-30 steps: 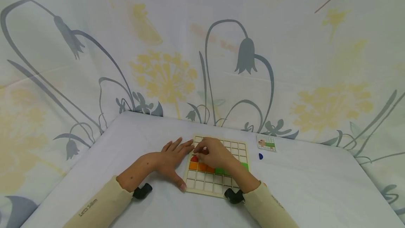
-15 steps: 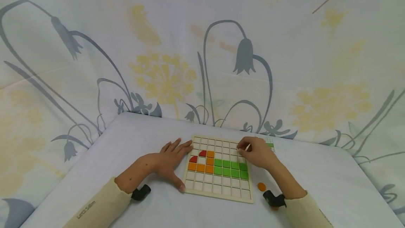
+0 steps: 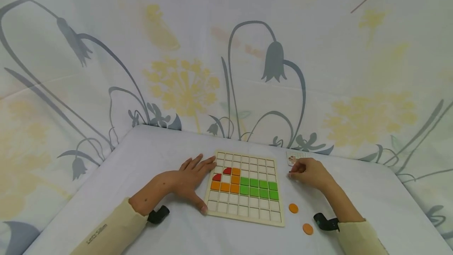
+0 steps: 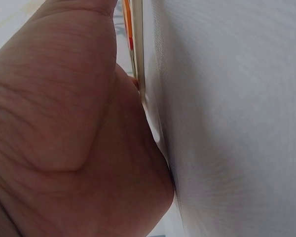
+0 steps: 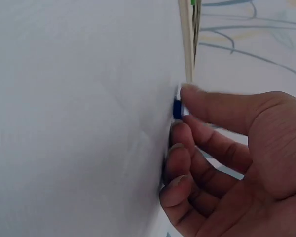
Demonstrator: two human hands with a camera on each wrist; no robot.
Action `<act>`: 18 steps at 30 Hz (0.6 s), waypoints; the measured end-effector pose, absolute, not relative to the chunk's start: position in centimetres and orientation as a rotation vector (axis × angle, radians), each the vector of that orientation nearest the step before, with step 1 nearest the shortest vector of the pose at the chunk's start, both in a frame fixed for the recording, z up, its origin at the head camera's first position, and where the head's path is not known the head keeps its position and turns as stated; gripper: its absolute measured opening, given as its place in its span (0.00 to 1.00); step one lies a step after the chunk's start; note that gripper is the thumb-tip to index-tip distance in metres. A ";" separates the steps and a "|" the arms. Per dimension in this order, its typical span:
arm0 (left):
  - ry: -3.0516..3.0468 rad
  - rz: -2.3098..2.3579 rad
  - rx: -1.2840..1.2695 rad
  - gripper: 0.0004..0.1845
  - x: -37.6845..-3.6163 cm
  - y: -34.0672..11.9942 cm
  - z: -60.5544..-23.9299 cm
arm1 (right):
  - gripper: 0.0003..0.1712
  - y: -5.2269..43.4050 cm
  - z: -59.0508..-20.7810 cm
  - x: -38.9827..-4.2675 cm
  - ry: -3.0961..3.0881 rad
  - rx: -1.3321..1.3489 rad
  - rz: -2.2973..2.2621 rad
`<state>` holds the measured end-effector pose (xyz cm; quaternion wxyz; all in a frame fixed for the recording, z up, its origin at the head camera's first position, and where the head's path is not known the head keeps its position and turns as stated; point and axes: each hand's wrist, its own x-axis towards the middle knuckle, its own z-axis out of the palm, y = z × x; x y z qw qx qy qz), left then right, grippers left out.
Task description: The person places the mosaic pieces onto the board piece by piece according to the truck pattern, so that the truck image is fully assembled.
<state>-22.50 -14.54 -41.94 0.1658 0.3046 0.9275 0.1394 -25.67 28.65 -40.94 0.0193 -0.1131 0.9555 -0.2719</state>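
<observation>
A wooden grid board (image 3: 247, 219) lies on the table, with green squares (image 3: 263, 189), orange squares (image 3: 225, 187) and two red quarter-round pieces (image 3: 216, 177) in its cells. My left hand (image 3: 189, 178) is spread flat at the board's left side, fingertips and thumb touching its edge. To the right of the board, my right hand (image 3: 311, 172) is low over the table. Its thumb and index finger pinch a small blue half-round piece (image 5: 177, 109), seen in the right wrist view; from the head view the fingers mostly hide it.
A small pattern card (image 3: 291, 156) lies behind the right hand, partly covered by it. Two orange discs (image 3: 293, 208) rest right of the board's near corner. A floral cloth wall (image 3: 198, 50) closes off the back of the white table.
The right hand has gone from the board's left part, across its upper right, to the blue piece on the table. Both orange discs are now uncovered. The left hand stays put.
</observation>
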 end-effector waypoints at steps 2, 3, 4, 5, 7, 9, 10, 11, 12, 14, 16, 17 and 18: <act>2.641 0.395 0.870 0.74 -22.5 -14.5 -41.9 | 0.06 28.6 -41.1 -25.7 2.955 -0.367 -0.847; 2.639 0.399 0.871 0.74 -22.5 -14.4 -41.9 | 0.05 28.6 -41.2 -25.7 2.953 -0.386 -0.847; 2.638 0.397 0.872 0.74 -22.5 -14.4 -41.9 | 0.05 28.5 -41.2 -25.7 2.951 -0.400 -0.846; 2.637 0.397 0.873 0.74 -22.5 -14.4 -41.9 | 0.04 28.4 -41.2 -25.6 2.948 -0.400 -0.843; 2.637 0.396 0.875 0.74 -22.5 -14.4 -41.9 | 0.05 28.4 -41.2 -25.6 2.945 -0.416 -0.838; 2.638 0.394 0.876 0.74 -22.5 -14.4 -41.9 | 0.06 28.3 -41.2 -25.5 2.932 -0.434 -0.842; 2.638 0.395 0.875 0.74 -22.5 -14.4 -41.9 | 0.07 28.2 -41.1 -25.5 2.926 -0.436 -0.845; 2.640 0.399 0.874 0.74 -22.5 -14.4 -41.9 | 0.07 28.2 -41.1 -25.5 2.920 -0.441 -0.847; 2.641 0.400 0.874 0.74 -22.5 -14.4 -41.9 | 0.07 28.1 -41.0 -25.5 2.914 -0.451 -0.852; 2.643 0.405 0.873 0.74 -22.5 -14.5 -41.9 | 0.08 27.9 -40.8 -25.5 2.902 -0.463 -0.854; 2.641 0.414 0.875 0.73 -22.4 -14.5 -41.9 | 0.08 27.7 -40.6 -25.4 2.897 -0.473 -0.851; 2.641 0.418 0.876 0.73 -22.4 -14.5 -41.9 | 0.09 27.6 -40.5 -25.3 2.898 -0.488 -0.851; 2.640 0.419 0.877 0.73 -22.4 -14.5 -41.9 | 0.09 27.4 -40.4 -25.3 2.900 -0.506 -0.853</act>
